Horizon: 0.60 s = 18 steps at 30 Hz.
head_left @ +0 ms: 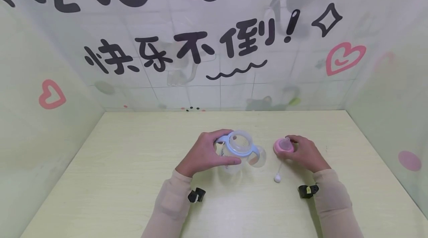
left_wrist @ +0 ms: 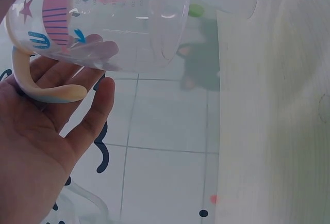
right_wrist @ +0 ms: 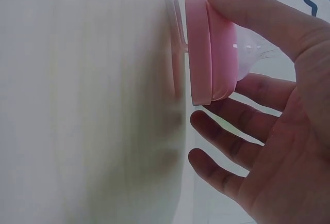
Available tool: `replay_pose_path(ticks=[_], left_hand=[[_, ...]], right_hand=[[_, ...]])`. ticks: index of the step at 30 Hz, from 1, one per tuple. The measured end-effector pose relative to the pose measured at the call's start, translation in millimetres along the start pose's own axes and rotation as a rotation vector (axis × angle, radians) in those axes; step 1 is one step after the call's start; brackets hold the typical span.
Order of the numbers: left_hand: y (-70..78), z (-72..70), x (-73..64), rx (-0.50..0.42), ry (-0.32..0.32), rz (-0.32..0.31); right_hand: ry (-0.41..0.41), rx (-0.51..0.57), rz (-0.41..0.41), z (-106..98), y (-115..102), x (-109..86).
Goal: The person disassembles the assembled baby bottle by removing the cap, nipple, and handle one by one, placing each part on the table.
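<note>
My left hand [head_left: 208, 152] grips a clear baby bottle [left_wrist: 129, 22], thumb at the front and fingers round the back. The bottle is uncapped at the top, with a pale blue two-handled ring [head_left: 241, 152] about its neck and printed pink fish and measuring marks. To the right, my right hand [head_left: 305, 152] pinches a pink bottle nipple collar [right_wrist: 211, 51] between thumb and fingers. Its clear nipple [right_wrist: 251, 53] points toward the palm in the right wrist view. A thin straw with a white weighted ball [head_left: 277, 178] hangs from the collar.
A clear dome-like cover [head_left: 261, 158] shows beside the bottle's right handle, partly behind it. The pale wooden table [head_left: 140, 163] is bordered by a printed back wall [head_left: 187, 97] and side walls. Black wrist mounts [head_left: 196, 195] sit at both sleeves.
</note>
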<state>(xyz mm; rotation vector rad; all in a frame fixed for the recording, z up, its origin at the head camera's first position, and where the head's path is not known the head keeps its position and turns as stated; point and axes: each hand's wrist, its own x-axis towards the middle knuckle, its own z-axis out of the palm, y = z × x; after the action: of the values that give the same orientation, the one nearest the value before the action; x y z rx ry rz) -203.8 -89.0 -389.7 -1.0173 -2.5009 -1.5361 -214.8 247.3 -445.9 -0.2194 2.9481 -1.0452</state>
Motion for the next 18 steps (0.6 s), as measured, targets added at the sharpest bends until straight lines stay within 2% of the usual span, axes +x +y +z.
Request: replay_pose_path(ticks=[18], left_hand=[[-1.3,0.8,-0.4,0.004,0.013,0.017]], right_hand=[[-0.008,-0.012,-0.013,0.8,-1.1,-0.3]])
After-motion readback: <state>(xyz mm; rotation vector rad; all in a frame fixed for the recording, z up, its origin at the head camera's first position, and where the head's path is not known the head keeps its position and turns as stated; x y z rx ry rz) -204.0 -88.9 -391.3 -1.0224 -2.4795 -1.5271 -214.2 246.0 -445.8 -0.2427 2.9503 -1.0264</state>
